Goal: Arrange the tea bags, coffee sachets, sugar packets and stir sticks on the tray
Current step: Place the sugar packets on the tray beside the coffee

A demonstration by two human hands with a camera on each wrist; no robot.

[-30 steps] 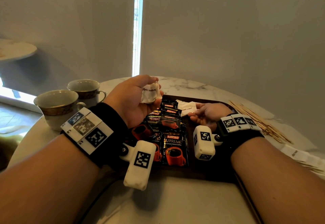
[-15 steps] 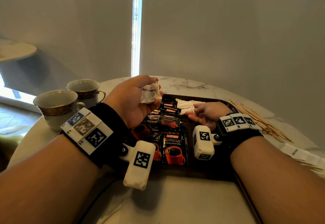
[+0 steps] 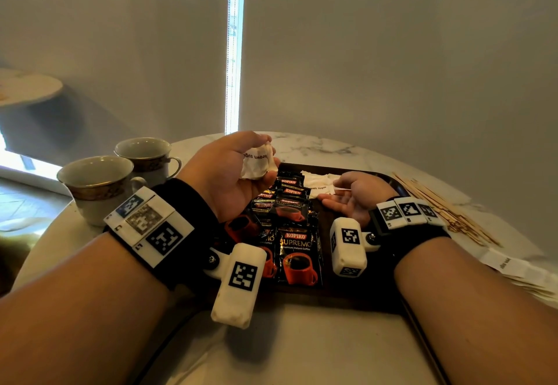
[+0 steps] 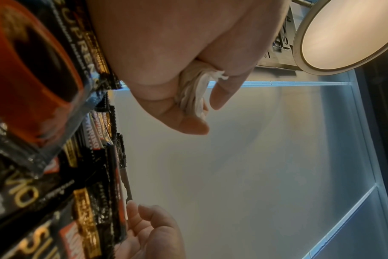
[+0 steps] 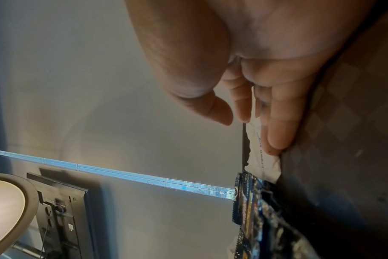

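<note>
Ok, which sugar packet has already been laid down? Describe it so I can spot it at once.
Start at the dark tray on the marble table. At its far end, beyond the black coffee sachets, a flat white packet printed "brown sugar" lies by the right hand. The other packet is crumpled in the raised left hand.

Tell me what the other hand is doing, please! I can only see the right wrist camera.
Observer: The left hand grips a crumpled bunch of white paper sugar packets, raised above the black coffee sachets.
Operator: Where are the stir sticks?
Observer: The thin wooden stir sticks lie on the white marble table, right of the dark tray, not on it.
Operator: Any cups?
Observer: Two white gold-banded cups stand left of the tray.
</note>
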